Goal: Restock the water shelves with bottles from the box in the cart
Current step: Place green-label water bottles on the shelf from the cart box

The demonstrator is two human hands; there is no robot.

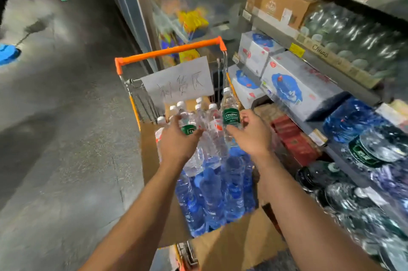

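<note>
A cardboard box [150, 155] sits in an orange-handled cart [170, 52], packed with upright water bottles, some clear with white caps, some blue [234, 191]. My left hand [178, 140] grips a clear green-labelled bottle [186, 120] among them. My right hand [251, 133] holds another green-labelled bottle [230, 113], raised above the rest at the box's right side. On the right, the water shelves [335, 76] carry wrapped packs of bottles [357, 34].
White and blue boxes [293, 85] and red cartons [293, 138] fill the middle and lower shelves. A paper sign [178, 80] hangs on the cart's far end. A blue mop [8, 54] lies on the grey floor at far left. A glass-door fridge stands ahead.
</note>
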